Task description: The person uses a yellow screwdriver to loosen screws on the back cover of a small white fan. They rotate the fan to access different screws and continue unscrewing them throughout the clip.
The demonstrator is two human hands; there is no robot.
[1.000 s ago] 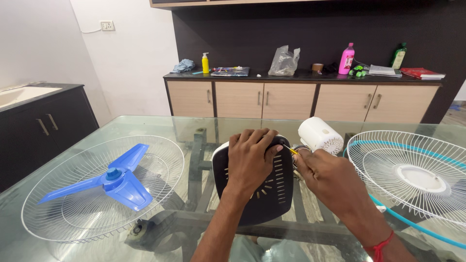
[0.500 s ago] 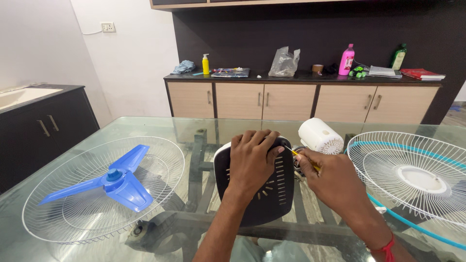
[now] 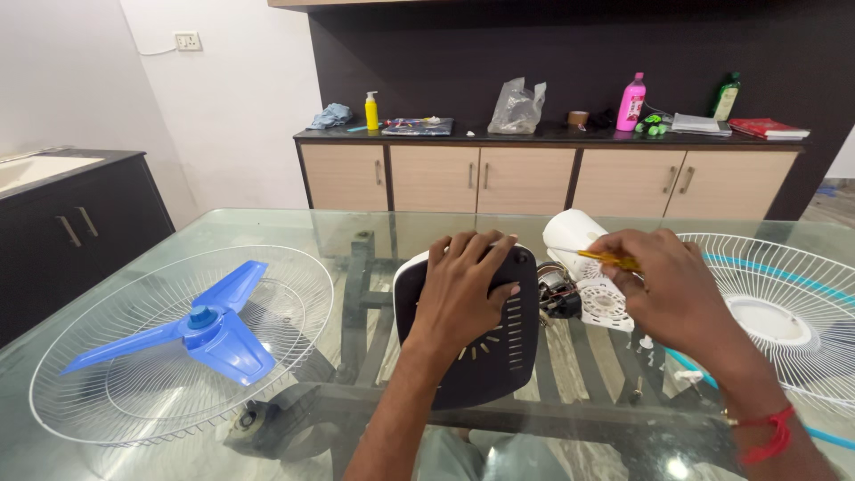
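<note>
Left hand (image 3: 463, 289) pressed flat, ungripping, on black motor housing (image 3: 472, 356); right hand (image 3: 677, 289) gripped yellow screwdriver (image 3: 606, 258). Tip could slip; loose screws (image 3: 648, 343) might roll off glass counter (image 3: 294, 223).

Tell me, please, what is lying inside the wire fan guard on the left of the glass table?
A blue three-bladed fan blade lies inside the wire fan guard, hub up. Through the wires, the glass table and its dark frame below show; whatever lies under the blade itself is covered.

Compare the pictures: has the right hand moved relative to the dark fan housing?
Yes. The right hand, holding a yellow screwdriver, has drawn away rightward from the dark fan housing, exposing the motor.
</note>
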